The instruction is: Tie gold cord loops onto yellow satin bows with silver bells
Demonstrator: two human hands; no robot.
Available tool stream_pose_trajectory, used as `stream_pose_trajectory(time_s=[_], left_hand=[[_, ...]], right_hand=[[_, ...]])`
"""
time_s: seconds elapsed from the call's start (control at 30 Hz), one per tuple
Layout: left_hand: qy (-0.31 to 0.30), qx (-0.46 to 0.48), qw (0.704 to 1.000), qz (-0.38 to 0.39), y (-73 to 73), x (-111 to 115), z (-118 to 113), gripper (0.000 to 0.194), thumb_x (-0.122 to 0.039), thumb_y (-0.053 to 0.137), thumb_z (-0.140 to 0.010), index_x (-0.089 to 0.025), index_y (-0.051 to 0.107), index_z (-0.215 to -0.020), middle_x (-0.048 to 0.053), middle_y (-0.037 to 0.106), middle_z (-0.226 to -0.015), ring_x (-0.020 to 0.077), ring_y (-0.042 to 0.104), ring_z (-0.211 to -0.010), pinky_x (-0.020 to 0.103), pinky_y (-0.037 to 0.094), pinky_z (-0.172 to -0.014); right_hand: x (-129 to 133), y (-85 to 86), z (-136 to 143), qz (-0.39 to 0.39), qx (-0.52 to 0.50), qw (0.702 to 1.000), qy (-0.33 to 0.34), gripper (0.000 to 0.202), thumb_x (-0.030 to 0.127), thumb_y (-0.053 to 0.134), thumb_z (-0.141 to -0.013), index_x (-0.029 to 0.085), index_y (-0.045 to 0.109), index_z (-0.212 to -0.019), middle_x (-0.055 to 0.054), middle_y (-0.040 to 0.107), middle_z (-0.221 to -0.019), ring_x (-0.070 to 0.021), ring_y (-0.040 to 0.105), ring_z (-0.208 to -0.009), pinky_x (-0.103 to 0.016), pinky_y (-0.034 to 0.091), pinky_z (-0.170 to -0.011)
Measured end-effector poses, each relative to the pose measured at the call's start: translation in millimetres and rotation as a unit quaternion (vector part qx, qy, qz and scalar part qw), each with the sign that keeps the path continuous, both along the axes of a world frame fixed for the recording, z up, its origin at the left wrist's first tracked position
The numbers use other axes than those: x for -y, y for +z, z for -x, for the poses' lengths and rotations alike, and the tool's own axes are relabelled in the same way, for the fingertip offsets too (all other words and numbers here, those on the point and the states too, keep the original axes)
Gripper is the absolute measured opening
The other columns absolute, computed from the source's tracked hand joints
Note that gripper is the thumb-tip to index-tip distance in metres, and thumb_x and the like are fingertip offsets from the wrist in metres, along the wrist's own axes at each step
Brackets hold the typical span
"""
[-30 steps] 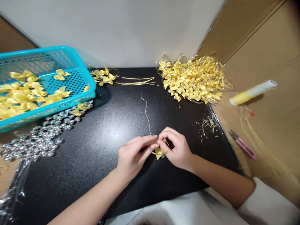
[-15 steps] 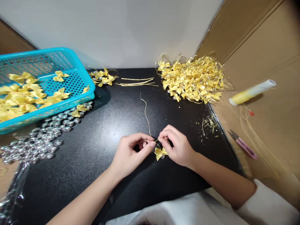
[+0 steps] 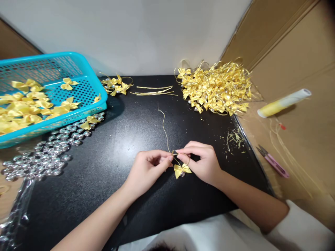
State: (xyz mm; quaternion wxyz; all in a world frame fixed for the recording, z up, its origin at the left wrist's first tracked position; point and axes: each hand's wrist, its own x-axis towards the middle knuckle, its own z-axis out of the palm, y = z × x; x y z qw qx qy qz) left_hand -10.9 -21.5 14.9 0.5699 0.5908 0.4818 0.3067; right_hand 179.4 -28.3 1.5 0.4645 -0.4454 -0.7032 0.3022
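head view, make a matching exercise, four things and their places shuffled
1. turquoise rectangular plastic basket
2. pink-handled metal snips
3. lone yellow fabric bow with silvery bead
4. loose gold cord lengths

A. nearest the right hand
B. lying between two yellow bow piles
C. on the brown surface at right
D. holding loose yellow bows

Pairs: 1-D; 2-C; 3-A; 4-B

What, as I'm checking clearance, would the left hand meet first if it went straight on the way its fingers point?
Most likely the right hand, just across the short stretch of gold cord between the two; whether they line up exactly in depth is unclear from this view.
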Motion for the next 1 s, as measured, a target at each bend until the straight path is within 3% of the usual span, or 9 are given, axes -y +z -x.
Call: stream_pose_trajectory(time_s=[0.17,0.4,1.0], left_hand=[[0.013,0.002,1.000,0.012,-2.4,0.8,0.1,0.020,-0.028,0.068,-0.080,-0.014,0.079,-0.089,0.003,0.070,-0.062,0.0115,0.059,-0.052,0.021,0.047,-0.050],[-0.017,-0.053,0.998,-0.028,-0.5,1.5,1.4,0.021,-0.026,0.065,-0.083,-0.015,0.079,-0.092,0.004,0.072,-0.065,0.0127,0.060,-0.055,0.022,0.048,-0.052],[-0.051,-0.103,0.991,-0.069,2.6,1.8,-0.2,0.019,-0.024,0.062,-0.085,-0.017,0.079,-0.087,0.002,0.073,-0.064,0.0135,0.061,-0.055,0.021,0.045,-0.052]], right_hand=[[-1.0,0.1,-1.0,0.001,0.018,1.000,0.015,0.011,0.016,0.066,-0.085,0.018,0.077,-0.085,-0.003,0.069,-0.067,-0.0128,0.061,-0.058,-0.027,0.050,-0.057],[-1.4,-2.2,-0.7,-0.036,0.052,0.998,0.007,0.011,0.016,0.066,-0.086,0.020,0.076,-0.085,-0.002,0.070,-0.066,-0.0123,0.061,-0.058,-0.028,0.049,-0.059],[-1.6,-5.5,-0.3,-0.049,0.065,0.996,0.026,0.008,0.014,0.067,-0.085,0.019,0.074,-0.084,-0.001,0.070,-0.066,-0.0119,0.060,-0.057,-0.028,0.047,-0.061]])
